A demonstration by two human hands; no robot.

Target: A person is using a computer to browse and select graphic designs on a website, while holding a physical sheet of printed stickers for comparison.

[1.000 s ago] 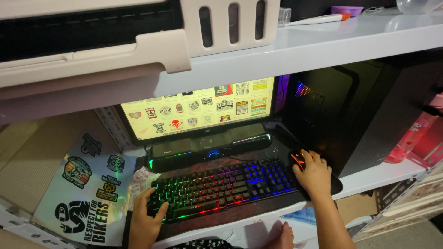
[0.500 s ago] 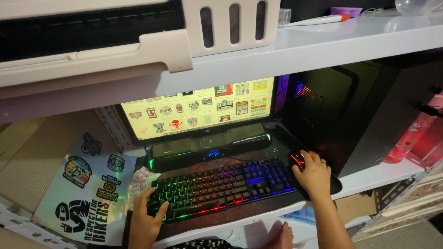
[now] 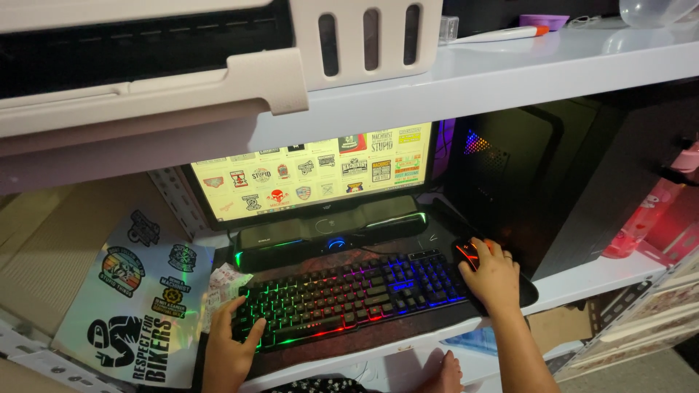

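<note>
One sticker sheet (image 3: 138, 291) is seen just left of the left hand (image 3: 229, 348), which is laid half-open with fingers spread on the left end of one rainbow-backlit keyboard (image 3: 349, 297), nothing gripped. Beyond the keyboard, one soundbar (image 3: 331, 234) and one monitor (image 3: 313, 175) are seen. The right hand (image 3: 494, 280) is cupped over one red-lit mouse (image 3: 470, 252), beside one computer tower (image 3: 561, 175).

Rainbow-backlit black keyboard (image 3: 349, 298) flat on desk; red-glowing black mouse (image 3: 470, 253) just right.
</note>
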